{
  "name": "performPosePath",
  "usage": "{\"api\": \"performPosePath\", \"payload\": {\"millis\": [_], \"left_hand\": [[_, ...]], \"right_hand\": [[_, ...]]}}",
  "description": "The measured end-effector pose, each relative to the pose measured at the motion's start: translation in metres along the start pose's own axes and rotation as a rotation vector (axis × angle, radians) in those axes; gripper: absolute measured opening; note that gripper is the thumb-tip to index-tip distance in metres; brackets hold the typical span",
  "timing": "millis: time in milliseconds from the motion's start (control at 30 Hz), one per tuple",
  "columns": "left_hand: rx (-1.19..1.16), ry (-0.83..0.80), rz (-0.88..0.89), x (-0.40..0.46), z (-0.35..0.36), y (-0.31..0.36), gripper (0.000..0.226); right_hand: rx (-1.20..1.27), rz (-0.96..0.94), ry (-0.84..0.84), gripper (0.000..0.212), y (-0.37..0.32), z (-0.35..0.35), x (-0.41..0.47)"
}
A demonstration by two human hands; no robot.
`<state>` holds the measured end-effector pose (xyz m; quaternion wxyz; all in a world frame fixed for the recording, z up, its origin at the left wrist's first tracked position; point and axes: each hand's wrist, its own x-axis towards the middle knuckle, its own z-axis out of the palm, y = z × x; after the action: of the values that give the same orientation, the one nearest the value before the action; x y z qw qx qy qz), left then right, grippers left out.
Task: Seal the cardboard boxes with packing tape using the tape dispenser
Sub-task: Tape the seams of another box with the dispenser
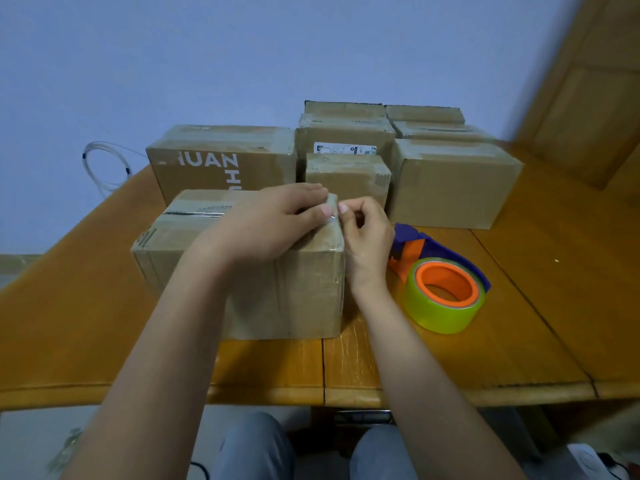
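A brown cardboard box (298,289) stands at the near middle of the wooden table (519,341). Clear tape runs along its top seam. My left hand (273,223) lies flat on the box top at its right end, thumb pressing the tape at the edge. My right hand (363,237) is beside the box's right top edge, with its fingertips pinching the tape end there. The tape dispenser (440,289), purple and orange with a yellow-green roll, lies on the table just right of the box, untouched.
Several more cardboard boxes stand behind: a large printed one (221,161) at left, a small one (346,178) in the middle, a bigger one (453,185) at right, others stacked further back. A coil of clear cable (104,168) hangs on the wall at left.
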<state>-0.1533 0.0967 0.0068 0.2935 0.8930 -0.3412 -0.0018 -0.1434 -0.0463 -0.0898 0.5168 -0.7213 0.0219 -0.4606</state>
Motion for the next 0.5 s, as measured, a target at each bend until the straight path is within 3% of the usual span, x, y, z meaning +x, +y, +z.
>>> {"api": "performPosePath", "payload": {"millis": [200,367,500], "left_hand": [[0.091,0.045,-0.042,0.000,0.003,0.005,0.041],[0.082,0.039,-0.041,-0.002,0.002,0.006,0.040],[0.081,0.030,-0.043,-0.003,0.000,0.008,0.041]], "right_hand": [[0.127,0.009,-0.075,0.010,-0.002,-0.007,-0.005],[0.131,-0.038,-0.184,0.026,-0.007,-0.020,-0.022],[0.156,-0.009,-0.161,0.033,-0.012,-0.025,-0.024]]}}
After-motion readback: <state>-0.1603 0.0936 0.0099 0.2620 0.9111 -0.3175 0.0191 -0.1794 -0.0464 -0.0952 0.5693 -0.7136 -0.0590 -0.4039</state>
